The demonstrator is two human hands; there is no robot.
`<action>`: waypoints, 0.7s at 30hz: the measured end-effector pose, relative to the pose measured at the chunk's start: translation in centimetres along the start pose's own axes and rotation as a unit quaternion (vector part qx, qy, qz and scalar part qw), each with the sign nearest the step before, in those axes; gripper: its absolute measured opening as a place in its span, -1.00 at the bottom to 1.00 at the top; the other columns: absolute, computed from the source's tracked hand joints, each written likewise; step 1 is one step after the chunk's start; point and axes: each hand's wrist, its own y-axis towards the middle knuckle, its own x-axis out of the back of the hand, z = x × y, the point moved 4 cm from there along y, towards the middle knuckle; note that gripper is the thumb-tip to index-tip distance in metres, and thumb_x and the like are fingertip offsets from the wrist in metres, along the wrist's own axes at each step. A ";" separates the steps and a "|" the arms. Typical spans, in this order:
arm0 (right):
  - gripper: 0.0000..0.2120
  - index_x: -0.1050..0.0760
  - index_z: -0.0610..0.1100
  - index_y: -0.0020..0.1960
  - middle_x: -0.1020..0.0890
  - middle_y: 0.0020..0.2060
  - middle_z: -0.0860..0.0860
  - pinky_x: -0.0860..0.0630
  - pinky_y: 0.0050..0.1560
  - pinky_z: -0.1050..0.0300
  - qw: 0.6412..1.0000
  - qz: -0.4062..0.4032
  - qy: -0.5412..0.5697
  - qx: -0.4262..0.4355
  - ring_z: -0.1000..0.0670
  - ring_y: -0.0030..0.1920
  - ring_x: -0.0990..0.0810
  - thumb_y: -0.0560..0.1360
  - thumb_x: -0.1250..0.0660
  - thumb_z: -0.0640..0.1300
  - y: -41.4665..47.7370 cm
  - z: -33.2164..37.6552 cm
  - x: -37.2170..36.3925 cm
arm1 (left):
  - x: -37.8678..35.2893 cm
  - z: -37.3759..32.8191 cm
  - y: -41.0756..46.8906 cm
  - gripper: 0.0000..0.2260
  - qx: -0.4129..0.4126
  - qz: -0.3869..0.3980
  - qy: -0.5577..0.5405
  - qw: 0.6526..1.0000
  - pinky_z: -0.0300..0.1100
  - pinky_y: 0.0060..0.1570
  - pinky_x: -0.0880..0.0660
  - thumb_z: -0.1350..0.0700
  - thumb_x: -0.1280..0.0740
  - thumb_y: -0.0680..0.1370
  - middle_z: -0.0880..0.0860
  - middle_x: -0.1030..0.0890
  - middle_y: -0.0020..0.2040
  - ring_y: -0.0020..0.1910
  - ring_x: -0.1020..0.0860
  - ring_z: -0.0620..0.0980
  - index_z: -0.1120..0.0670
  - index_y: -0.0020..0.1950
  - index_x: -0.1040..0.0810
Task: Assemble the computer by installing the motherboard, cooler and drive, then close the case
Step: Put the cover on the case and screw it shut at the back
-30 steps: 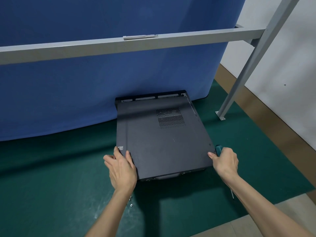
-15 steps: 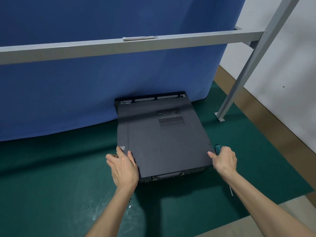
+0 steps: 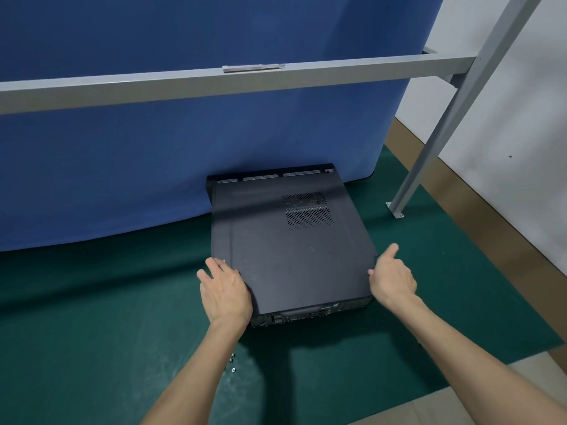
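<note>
While both hands are pressing flat against the near corners of the side panel, the left hand and right hand are spread wide, clasping nothing; the case is lying on the green mat between them. Closing seems nearly done; next, probably fastening. Its long axis is running away from the palms, ports facing the wrists.
</note>
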 end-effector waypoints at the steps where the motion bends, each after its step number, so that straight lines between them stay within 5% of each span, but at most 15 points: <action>1: -0.67 -0.20 -0.27 0.19 -0.58 0.01 -0.18 -0.36 -0.21 0.03 1.000 -0.001 -0.013 0.006 -0.19 -0.02 -0.56 0.58 -0.28 -0.15 0.0 0.1 0.1 | 0.0 -0.1 0.0 -0.65 -0.002 0.004 0.005 1.000 -0.17 -0.01 -0.34 0.07 -0.10 0.63 0.13 -0.32 0.18 0.07 -0.35 0.09 0.26 0.33 -0.29; 5: -0.70 -0.35 -0.30 0.15 -0.58 0.07 -0.21 -0.37 -0.16 0.03 1.000 -0.015 -0.004 0.000 -0.24 0.09 -0.56 0.58 -0.30 -0.08 0.7 -0.9 1.0 | 0.4 0.2 0.2 -0.61 -0.031 -0.021 0.038 0.999 -0.13 0.04 -0.31 -0.04 -0.08 0.63 0.11 -0.35 0.18 0.10 -0.34 0.08 0.18 0.34 -0.34; 8: -0.63 -0.34 -0.27 0.19 -0.56 0.06 -0.22 -0.35 -0.12 0.03 0.990 -0.017 0.116 -0.072 -0.27 0.10 -0.55 0.55 -0.32 -0.03 2.3 -3.4 1.5 | 0.3 -1.0 -0.4 -0.53 -0.164 -0.016 -0.036 0.986 -0.07 0.22 -0.21 -0.17 -0.08 0.61 0.10 -0.36 0.25 0.24 -0.30 0.11 0.06 0.41 -0.32; 12: -0.75 -0.37 -0.32 0.15 -0.50 -0.11 -0.19 -0.37 -0.33 0.11 0.929 0.066 0.337 -0.141 -0.12 -0.27 -0.52 0.56 -0.23 -0.18 4.7 -6.1 -0.9 | 0.0 -4.7 -2.7 -0.56 -0.316 0.011 -0.123 0.941 -0.09 0.46 0.05 -0.13 -0.05 0.63 0.05 -0.28 0.45 0.49 -0.13 0.01 0.01 0.46 -0.32; 15: -0.78 -0.45 -0.30 0.20 -0.52 -0.09 -0.19 -0.41 -0.39 0.11 0.904 0.099 0.389 -0.145 -0.09 -0.28 -0.49 0.56 -0.25 -0.30 6.1 -7.1 -3.3 | -0.6 -6.8 -3.6 -0.60 -0.344 -0.007 -0.131 0.930 -0.07 0.48 0.06 -0.05 -0.04 0.65 0.01 -0.28 0.47 0.51 -0.09 -0.04 0.01 0.46 -0.33; 18: -0.67 -0.44 -0.29 0.27 -0.61 -0.01 -0.27 -0.59 -0.14 -0.10 0.895 0.092 0.410 -0.152 -0.16 -0.15 -0.58 0.52 -0.32 -0.37 7.6 -7.7 -5.4 | -0.9 -8.5 -3.4 -0.65 -0.340 -0.019 -0.147 0.929 -0.01 0.45 -0.07 -0.01 -0.10 0.65 0.04 -0.37 0.41 0.47 -0.21 -0.02 0.03 0.39 -0.42; 21: -0.65 -0.48 -0.26 0.25 -0.62 0.04 -0.26 -0.55 0.13 -0.16 0.895 0.086 0.407 -0.160 -0.22 0.03 -0.63 0.48 -0.39 -0.36 9.4 -7.9 -7.3 | -0.9 -9.6 -3.1 -0.75 -0.327 -0.056 -0.145 0.932 0.04 0.31 -0.24 0.03 -0.21 0.61 0.04 -0.47 0.23 0.28 -0.41 0.02 0.04 0.23 -0.53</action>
